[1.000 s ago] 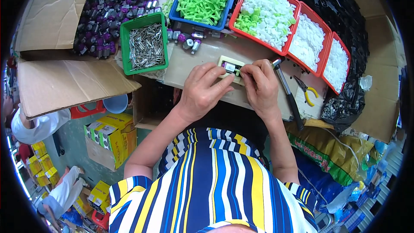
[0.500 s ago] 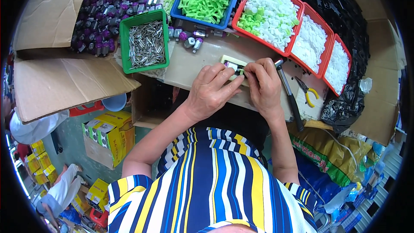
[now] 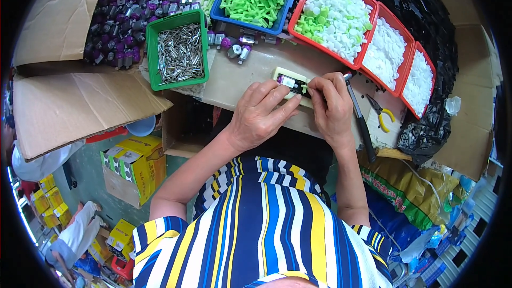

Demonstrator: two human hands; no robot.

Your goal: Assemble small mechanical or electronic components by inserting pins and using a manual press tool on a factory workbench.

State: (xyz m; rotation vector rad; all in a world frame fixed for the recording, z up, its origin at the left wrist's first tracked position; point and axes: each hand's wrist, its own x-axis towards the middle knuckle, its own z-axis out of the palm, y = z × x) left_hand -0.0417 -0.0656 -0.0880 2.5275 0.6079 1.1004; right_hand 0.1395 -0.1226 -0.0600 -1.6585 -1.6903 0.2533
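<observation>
On the table (image 3: 234,81), the left hand (image 3: 260,113), fingers slightly spread, probably steadies the cream block (image 3: 292,73) for the right hand (image 3: 333,108), fingers narrowed by the green part (image 3: 304,88), grip unclear.

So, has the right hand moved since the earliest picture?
Yes, slightly rightward: the right hand now sits farther from the left end of the cream holder, and more of the holder's dark inside shows.

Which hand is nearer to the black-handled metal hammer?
Right: the right hand is immediately left of the black-handled metal hammer; the left hand is farther left, beyond the right hand.
</observation>
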